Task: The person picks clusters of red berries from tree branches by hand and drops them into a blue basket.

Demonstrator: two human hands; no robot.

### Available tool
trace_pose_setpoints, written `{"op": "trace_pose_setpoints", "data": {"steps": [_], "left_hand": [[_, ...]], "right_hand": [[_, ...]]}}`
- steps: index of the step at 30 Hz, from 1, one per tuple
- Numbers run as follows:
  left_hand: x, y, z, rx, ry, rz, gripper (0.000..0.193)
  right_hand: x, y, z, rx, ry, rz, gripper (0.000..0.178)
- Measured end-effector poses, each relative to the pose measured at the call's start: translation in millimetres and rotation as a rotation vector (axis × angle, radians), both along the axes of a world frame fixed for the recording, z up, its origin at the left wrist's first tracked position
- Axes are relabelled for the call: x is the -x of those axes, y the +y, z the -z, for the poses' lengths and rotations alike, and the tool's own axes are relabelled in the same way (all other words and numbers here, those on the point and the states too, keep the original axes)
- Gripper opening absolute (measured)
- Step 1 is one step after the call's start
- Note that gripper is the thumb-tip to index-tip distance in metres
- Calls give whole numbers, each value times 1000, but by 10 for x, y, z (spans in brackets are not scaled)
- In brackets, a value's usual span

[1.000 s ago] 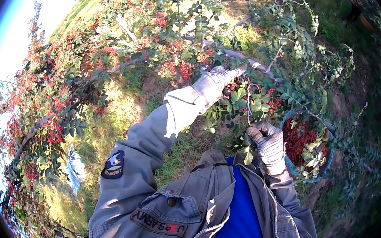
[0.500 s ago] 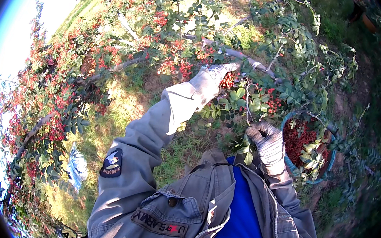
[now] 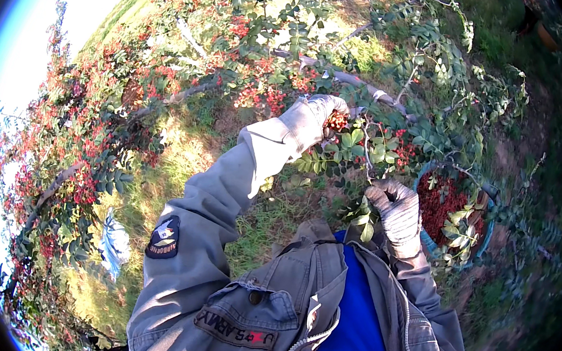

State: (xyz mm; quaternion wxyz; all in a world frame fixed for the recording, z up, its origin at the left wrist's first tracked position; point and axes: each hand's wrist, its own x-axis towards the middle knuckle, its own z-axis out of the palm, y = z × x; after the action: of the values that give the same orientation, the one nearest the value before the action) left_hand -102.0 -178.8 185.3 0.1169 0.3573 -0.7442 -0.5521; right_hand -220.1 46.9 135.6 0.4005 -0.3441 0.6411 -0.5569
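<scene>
My left hand [image 3: 324, 106], in a pale glove, is curled at a cluster of small red berries [image 3: 337, 120] that shows just under its fingers. My right hand [image 3: 397, 212], gloved too, pinches the lower end of a thin thorny twig [image 3: 367, 150] between thumb and fingers. Green leaves [image 3: 351, 142] and another red berry cluster [image 3: 404, 152] hang along this twig between the two hands. Some leaves [image 3: 362, 224] dangle below the right thumb.
A blue-rimmed bucket [image 3: 490, 242] of red berries with some leaves stands to the right of my right hand. A thick grey branch [image 3: 366, 86] crosses beyond both hands. Berry-laden bushes [image 3: 87, 128] fill the left side, with a pale blue plastic piece [image 3: 112, 245] low among them.
My left hand's fingers, stretched toward the thick branch before, have curled in and down around the berry cluster. The right hand stays almost in place, still pinching the twig.
</scene>
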Motion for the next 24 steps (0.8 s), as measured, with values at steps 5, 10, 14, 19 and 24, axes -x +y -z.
{"op": "trace_pose_setpoints", "data": {"steps": [5, 10, 14, 19, 24], "left_hand": [[-65, -117, 226, 316, 146, 71, 13], [-97, -408, 495, 783, 159, 283, 12], [74, -502, 426, 163, -253, 99, 15], [148, -569, 401, 571, -412, 230, 23], [58, -522, 764, 334, -11, 10, 19]], "right_hand": [[-6, 7, -41, 9, 26, -10, 17], [-17, 5, -56, -6, 4, -17, 16], [-12, 17, -43, -19, -24, -12, 15], [5, 28, 79, 1, -74, 12, 14], [-8, 11, 24, 10, -77, 5, 13]]}}
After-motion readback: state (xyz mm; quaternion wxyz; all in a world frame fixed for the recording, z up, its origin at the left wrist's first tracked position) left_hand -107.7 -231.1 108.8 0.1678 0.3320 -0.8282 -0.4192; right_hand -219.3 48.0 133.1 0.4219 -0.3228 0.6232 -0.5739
